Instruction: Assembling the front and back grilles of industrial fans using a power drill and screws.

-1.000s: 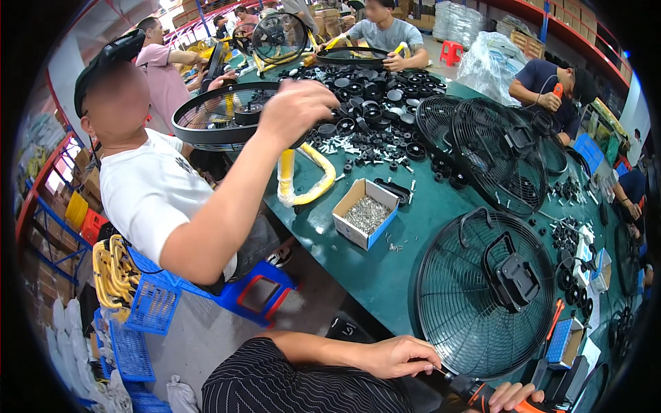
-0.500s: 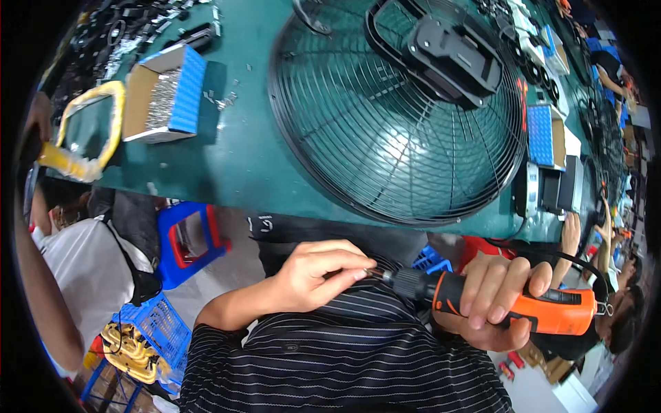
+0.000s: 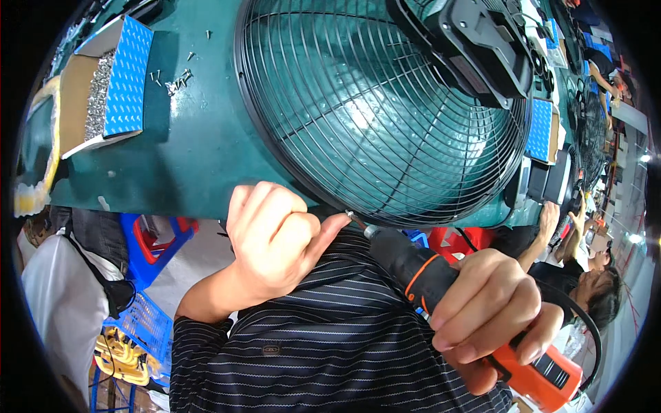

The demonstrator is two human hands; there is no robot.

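My right hand is wrapped around the body of an orange and black electric screwdriver, whose bit points up and left toward the table edge. At the tip of the bit sits a small shiny screw. The thumb of my left hand reaches out to that screw and touches it or nearly does. The other left fingers are curled into the palm, so whatever they hold is hidden. Just beyond the bit is the near rim of a round black wire fan grille, with a black plastic bracket on top.
On the green table, left of the grille, stands a blue-sided carton of screws, with several loose screws beside it. A yellow-wrapped frame lies farther left. A blue stool is below. Co-workers' hands show at the right.
The screwdriver has swung so its bit points up toward the grille's near edge. My left hand has risen, its pinch opening into curled fingers with the thumb extended. The whole view has shifted closer.
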